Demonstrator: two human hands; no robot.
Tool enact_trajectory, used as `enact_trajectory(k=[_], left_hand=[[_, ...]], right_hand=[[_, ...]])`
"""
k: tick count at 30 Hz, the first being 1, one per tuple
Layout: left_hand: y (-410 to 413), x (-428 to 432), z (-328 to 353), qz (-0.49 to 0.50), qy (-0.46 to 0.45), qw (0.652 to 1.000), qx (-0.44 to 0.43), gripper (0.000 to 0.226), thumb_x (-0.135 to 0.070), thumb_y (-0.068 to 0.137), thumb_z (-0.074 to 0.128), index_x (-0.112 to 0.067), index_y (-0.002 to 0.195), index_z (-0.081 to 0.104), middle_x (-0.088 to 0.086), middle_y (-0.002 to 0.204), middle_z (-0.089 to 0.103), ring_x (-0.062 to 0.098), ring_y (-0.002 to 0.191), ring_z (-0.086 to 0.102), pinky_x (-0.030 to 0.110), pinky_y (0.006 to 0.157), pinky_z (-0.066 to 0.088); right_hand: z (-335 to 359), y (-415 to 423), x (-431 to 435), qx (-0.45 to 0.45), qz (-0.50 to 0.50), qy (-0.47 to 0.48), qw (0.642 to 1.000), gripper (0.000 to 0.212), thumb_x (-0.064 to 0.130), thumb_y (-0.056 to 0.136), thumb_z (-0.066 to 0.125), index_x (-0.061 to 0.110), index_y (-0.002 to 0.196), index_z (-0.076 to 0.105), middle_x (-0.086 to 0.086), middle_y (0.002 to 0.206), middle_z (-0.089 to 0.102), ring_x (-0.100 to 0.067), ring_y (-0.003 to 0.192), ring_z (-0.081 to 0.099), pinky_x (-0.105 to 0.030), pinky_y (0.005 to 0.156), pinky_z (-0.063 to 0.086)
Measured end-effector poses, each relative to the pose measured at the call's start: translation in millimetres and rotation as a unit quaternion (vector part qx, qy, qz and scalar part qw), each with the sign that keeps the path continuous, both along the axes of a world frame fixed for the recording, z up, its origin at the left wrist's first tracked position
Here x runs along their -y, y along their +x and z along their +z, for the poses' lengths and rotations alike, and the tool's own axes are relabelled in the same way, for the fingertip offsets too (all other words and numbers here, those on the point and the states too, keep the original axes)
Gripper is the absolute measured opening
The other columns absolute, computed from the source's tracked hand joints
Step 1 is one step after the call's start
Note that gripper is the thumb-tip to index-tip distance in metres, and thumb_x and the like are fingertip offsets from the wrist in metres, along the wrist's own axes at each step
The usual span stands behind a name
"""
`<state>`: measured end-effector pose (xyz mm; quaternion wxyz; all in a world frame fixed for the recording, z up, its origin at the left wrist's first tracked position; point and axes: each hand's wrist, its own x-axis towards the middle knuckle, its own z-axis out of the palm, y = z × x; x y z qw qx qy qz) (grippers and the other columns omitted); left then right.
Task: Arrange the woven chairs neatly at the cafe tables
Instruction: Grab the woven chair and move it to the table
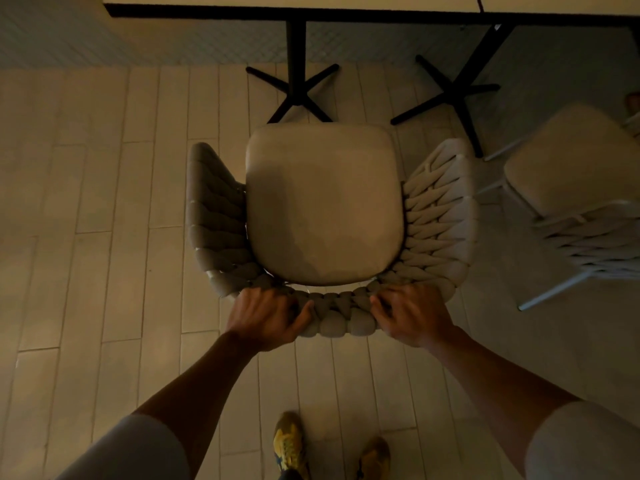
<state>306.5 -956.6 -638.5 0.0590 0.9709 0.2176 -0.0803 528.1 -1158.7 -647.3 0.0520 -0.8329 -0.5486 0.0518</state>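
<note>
A beige woven chair with a padded seat stands directly below me, facing the cafe table at the top. Its seat front is just short of the table's black cross base. My left hand grips the left part of the woven backrest. My right hand grips the right part of the same backrest. A second woven chair stands at the right, turned at an angle, partly cut off by the frame edge.
A second table top adjoins the first, with its own black cross base beside the chair's right arm. Pale plank floor spreads to the left. My yellow shoes are behind the chair.
</note>
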Motion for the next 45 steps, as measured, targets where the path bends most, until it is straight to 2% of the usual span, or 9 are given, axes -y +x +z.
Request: enact_trajectory(k=[4,7,21,24,30,35,40,43,45], left_hand=[[22.1,-26.7,-4.8,0.007,-0.004,1.0,0.007,0.076,-0.072,0.097,0.011,-0.028,0.078,0.069,-0.007,0.058,0.056,0.012,0.051,0.051,0.026,0.05,0.04],[38.4,-45.3,-6.9,0.01,-0.005,1.0,0.01,0.077,-0.073,0.096,0.008,-0.031,0.087,0.072,-0.007,0.063,0.061,0.011,0.055,0.054,0.028,0.054,0.046],[132.5,-115.9,-5.8,0.022,0.004,1.0,0.01,0.064,-0.074,0.095,0.014,-0.042,0.107,0.068,-0.01,0.08,0.067,0.01,0.063,0.058,0.024,0.055,0.047],[156.1,-126.8,-0.6,0.032,0.003,0.999,0.011,0.066,-0.074,0.095,0.014,-0.041,0.107,0.07,-0.011,0.071,0.064,0.008,0.057,0.054,0.022,0.051,0.039],[192.8,-145.4,9.3,0.043,-0.009,0.999,0.007,0.067,-0.071,0.096,0.017,-0.037,0.099,0.074,-0.013,0.047,0.032,0.0,0.041,0.032,0.019,0.046,0.025],[206.1,-153.2,1.1,0.044,-0.013,0.998,-0.034,0.078,-0.077,0.094,0.007,-0.034,0.093,0.072,-0.01,0.051,0.048,0.004,0.046,0.045,0.022,0.047,0.036],[214.9,-154.1,2.2,0.03,-0.033,0.998,-0.048,0.079,-0.075,0.095,0.004,-0.033,0.095,0.071,-0.009,0.05,0.047,0.004,0.043,0.045,0.022,0.045,0.037],[224.7,-155.5,3.9,0.024,-0.032,0.997,-0.063,0.08,-0.075,0.094,0.004,-0.031,0.09,0.07,-0.009,0.049,0.046,0.004,0.043,0.045,0.024,0.047,0.042],[228.3,-156.7,2.6,0.021,-0.039,0.997,-0.064,0.078,-0.074,0.096,0.005,-0.031,0.091,0.07,-0.01,0.051,0.048,0.003,0.044,0.045,0.024,0.047,0.042]], right_hand=[[-0.9,22.0,-26.3,0.015,-0.006,0.003,1.0,0.042,0.049,0.094,0.048,0.023,0.067,0.066,0.003,0.069,0.07,-0.021,0.057,0.061,-0.027,0.049,0.033],[-2.3,38.5,-43.7,0.006,-0.014,0.001,1.0,0.045,0.051,0.095,0.045,0.023,0.068,0.067,0.004,0.069,0.07,-0.019,0.057,0.061,-0.029,0.049,0.041],[3.0,134.0,-116.7,0.021,0.006,-0.001,1.0,0.039,0.049,0.091,0.051,0.022,0.068,0.068,0.001,0.065,0.069,-0.023,0.052,0.061,-0.026,0.049,0.04],[3.7,160.7,-132.3,0.007,0.008,-0.006,1.0,0.041,0.049,0.092,0.049,0.022,0.069,0.068,0.001,0.066,0.069,-0.023,0.054,0.061,-0.027,0.049,0.038],[4.7,199.6,-157.3,-0.005,0.026,-0.015,1.0,0.043,0.049,0.093,0.046,0.021,0.069,0.069,0.002,0.065,0.069,-0.019,0.053,0.058,-0.026,0.047,0.033],[14.0,217.6,-165.1,-0.013,0.033,-0.015,0.999,0.035,0.045,0.091,0.054,0.022,0.068,0.067,0.003,0.062,0.067,-0.02,0.049,0.057,-0.023,0.046,0.031],[19.2,227.7,-167.6,-0.016,0.039,-0.008,0.999,0.027,0.04,0.088,0.062,0.022,0.067,0.066,0.003,0.059,0.065,-0.02,0.044,0.054,-0.022,0.05,0.024],[8.9,237.0,-168.0,-0.016,0.032,-0.028,0.999,0.037,0.043,0.092,0.052,0.022,0.065,0.064,0.003,0.064,0.066,-0.018,0.048,0.053,-0.024,0.049,0.024],[3.0,242.0,-166.1,-0.019,0.016,-0.051,0.998,0.044,0.044,0.095,0.044,0.021,0.064,0.064,0.004,0.066,0.066,-0.016,0.05,0.052,-0.026,0.046,0.03]])
